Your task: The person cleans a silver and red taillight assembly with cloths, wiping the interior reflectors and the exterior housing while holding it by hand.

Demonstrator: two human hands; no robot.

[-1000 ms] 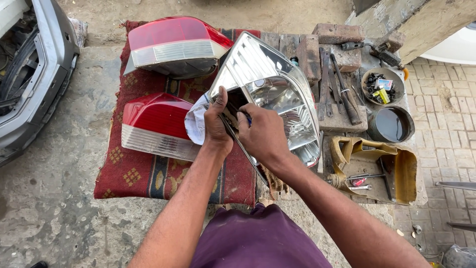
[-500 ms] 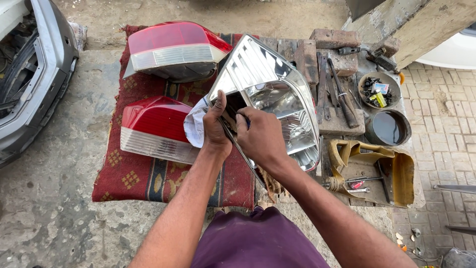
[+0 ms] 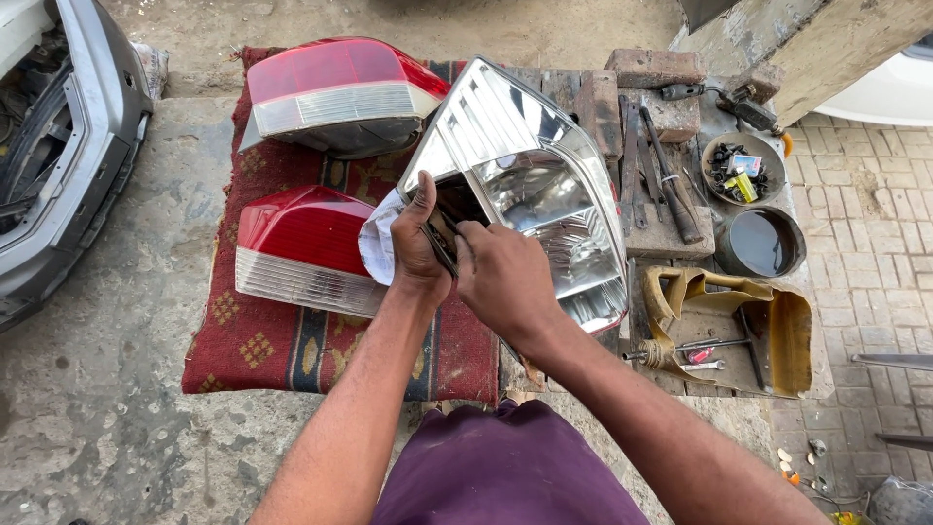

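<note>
A chrome tail-light reflector housing (image 3: 535,165) stands tilted in the middle of the view. My left hand (image 3: 416,243) grips its near left edge together with a white cloth (image 3: 377,248). My right hand (image 3: 505,277) is closed on a thin dark tool (image 3: 439,248) whose tip meets the housing's edge beside the left thumb. Two red and white tail-light lenses lie to the left on a patterned red rug (image 3: 272,340): one at the back (image 3: 335,92), one nearer (image 3: 301,248).
A grey car bumper (image 3: 73,165) lies at far left on the concrete. To the right sit bricks (image 3: 656,68), hand tools (image 3: 666,180), a bowl of small parts (image 3: 743,167), a bowl of dark liquid (image 3: 760,243) and a cut yellow container (image 3: 768,331) holding tools.
Both hands stay at the same edge of the housing with the tool and cloth. The view has shifted slightly; the grip looks the same.
</note>
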